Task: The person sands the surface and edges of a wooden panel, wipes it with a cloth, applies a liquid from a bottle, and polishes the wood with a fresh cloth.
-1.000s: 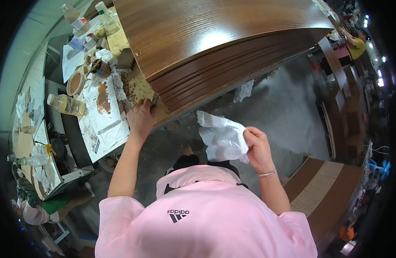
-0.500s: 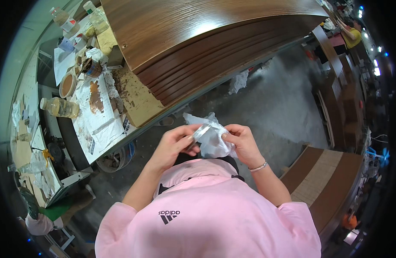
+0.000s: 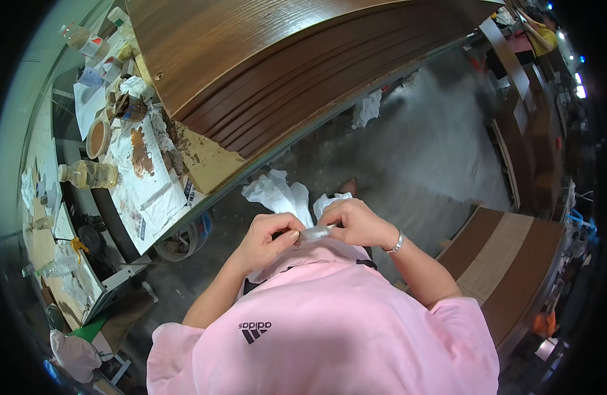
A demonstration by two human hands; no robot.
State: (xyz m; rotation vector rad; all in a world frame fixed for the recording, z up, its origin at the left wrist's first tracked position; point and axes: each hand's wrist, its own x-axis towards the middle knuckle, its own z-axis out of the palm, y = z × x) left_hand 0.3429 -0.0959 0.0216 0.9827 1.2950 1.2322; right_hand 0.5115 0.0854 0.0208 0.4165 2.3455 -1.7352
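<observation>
Close in front of my waist, my left hand (image 3: 272,240) and my right hand (image 3: 357,224) face each other with their fingers pinched. A short, shiny grey strip (image 3: 315,233) spans the gap between them, its ends hidden by my fingertips. What kind of thing it is I cannot make out. Crumpled thin white cloth (image 3: 277,192) hangs out beyond my hands, with another white piece (image 3: 326,203) rising behind my right fingers. Whether the two pieces are joined is hidden.
A stack of glossy brown panels (image 3: 251,108) lies on the workbench ahead. At its left are a stained white sheet (image 3: 142,164), a tub of brown paste (image 3: 98,138) and a bottle (image 3: 89,175). More brown boards (image 3: 494,260) lie to the right. Other people are at both sides.
My hands have drawn closer together, the right moving left. The white cloth, bunched between them before, now spreads out on their far side. The shiny strip has turned from slanting to nearly level.
</observation>
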